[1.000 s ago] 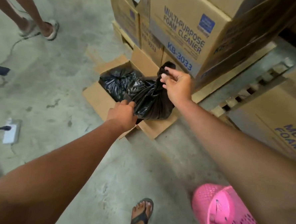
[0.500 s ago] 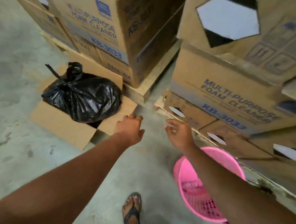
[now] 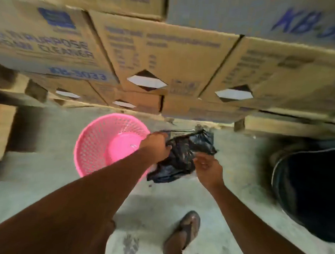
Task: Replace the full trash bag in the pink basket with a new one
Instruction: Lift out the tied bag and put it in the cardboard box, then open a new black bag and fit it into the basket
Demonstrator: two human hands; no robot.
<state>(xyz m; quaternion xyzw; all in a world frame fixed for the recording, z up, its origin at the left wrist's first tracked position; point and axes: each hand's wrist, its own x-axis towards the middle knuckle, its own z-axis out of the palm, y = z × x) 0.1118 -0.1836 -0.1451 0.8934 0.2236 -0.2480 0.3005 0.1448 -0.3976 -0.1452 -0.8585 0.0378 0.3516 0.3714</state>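
Observation:
The pink basket [image 3: 94, 148] stands on the concrete floor with nothing inside it, its mesh wall and solid bottom showing. Just to its right a crumpled, flat black trash bag [image 3: 186, 151] lies on the floor. My left hand [image 3: 156, 145] is closed on the bag's left edge, beside the basket rim. My right hand [image 3: 209, 168] hovers at the bag's right lower edge with fingers curled apart; whether it touches the plastic is unclear. The full tied bag is out of view.
Stacked cardboard boxes [image 3: 162, 63] of foam cleaner on wooden pallets fill the far side. A large dark round container [image 3: 311, 190] sits at the right. My sandalled foot [image 3: 187, 230] is on the floor below the bag.
The view swung right, away from the full bag left in the open cardboard box. Both hands moved to a flat black bag beside the pink basket, and the left hand has gripped it.

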